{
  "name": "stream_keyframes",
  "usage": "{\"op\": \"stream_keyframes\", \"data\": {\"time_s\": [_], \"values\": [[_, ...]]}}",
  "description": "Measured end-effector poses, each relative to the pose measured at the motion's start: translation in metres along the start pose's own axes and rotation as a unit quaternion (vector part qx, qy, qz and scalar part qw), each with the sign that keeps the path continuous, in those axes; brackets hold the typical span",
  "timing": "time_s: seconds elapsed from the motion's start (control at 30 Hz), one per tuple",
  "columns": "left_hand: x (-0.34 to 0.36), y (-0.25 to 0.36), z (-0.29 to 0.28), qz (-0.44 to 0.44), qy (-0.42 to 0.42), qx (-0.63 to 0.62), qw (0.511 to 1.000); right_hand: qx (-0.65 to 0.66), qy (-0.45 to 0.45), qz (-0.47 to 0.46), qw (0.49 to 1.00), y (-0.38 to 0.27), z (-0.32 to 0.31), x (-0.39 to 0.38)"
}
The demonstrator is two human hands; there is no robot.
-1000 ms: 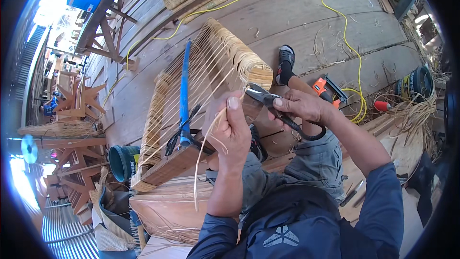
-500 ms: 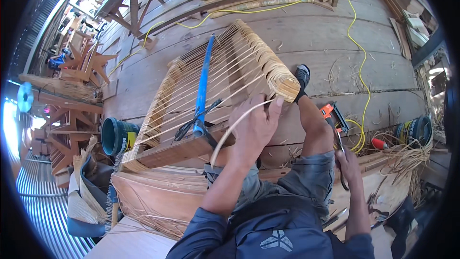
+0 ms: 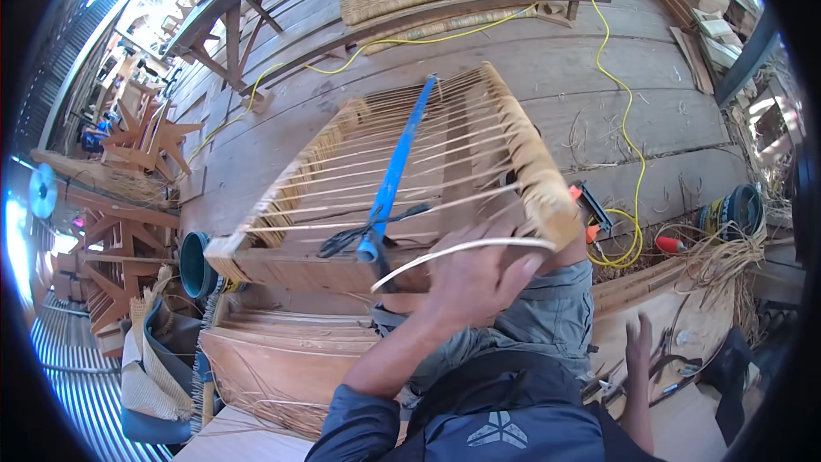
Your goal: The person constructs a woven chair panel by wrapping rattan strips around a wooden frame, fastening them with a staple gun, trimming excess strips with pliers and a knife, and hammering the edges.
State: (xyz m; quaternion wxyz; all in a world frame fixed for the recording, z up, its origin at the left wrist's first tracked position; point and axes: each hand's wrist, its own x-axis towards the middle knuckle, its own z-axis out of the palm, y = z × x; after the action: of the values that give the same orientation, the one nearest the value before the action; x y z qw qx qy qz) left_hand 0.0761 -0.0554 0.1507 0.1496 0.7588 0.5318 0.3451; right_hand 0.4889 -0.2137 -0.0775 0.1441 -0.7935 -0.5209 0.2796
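So the cane-strung wooden frame [image 3: 291, 265] is positioned right in front of the lap, w/ its near R corner met by the L hand [image 3: 479, 278]. Fingers are partly hidden there, so tbh can't tell if anything's gripped. A loose cane strip [image 3: 466, 245] is draped across that hand. R hand [image 3: 639, 346] is held wide + empty, off to the R. Blue pipe [image 3: 398, 171] is laid across the strands, fyi.
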Motion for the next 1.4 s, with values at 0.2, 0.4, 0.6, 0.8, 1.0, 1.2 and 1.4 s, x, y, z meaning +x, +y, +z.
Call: {"op": "stream_keyframes", "data": {"time_s": [0.2,0.4,0.6,0.8,1.0,1.2,1.4], "values": [[-0.101,-0.073,-0.047,-0.128,-0.021,0.030,0.991,0.281,-0.049,-0.126,0.950,-0.201,0.023,0.154],[-0.187,-0.123,-0.060,-0.191,0.167,0.122,0.959,0.320,-0.137,-0.033,0.937,-0.296,0.118,0.273],[-0.215,-0.111,-0.043,-0.327,0.267,0.084,0.902,0.338,-0.264,0.176,0.886,-0.362,0.217,0.326],[-0.213,-0.066,-0.022,-0.620,0.395,-0.132,0.665,0.392,-0.268,0.213,0.854,-0.391,0.275,0.367],[-0.200,-0.049,-0.004,-0.462,0.320,-0.126,0.817,0.433,-0.255,0.209,0.839,-0.403,0.282,0.362],[-0.160,-0.044,-0.017,-0.436,0.489,-0.260,0.709,0.411,-0.186,0.161,0.878,-0.368,0.263,0.367],[-0.196,-0.095,-0.080,-0.422,0.537,-0.320,0.657,0.513,-0.199,0.053,0.833,-0.375,0.205,0.286]]}}
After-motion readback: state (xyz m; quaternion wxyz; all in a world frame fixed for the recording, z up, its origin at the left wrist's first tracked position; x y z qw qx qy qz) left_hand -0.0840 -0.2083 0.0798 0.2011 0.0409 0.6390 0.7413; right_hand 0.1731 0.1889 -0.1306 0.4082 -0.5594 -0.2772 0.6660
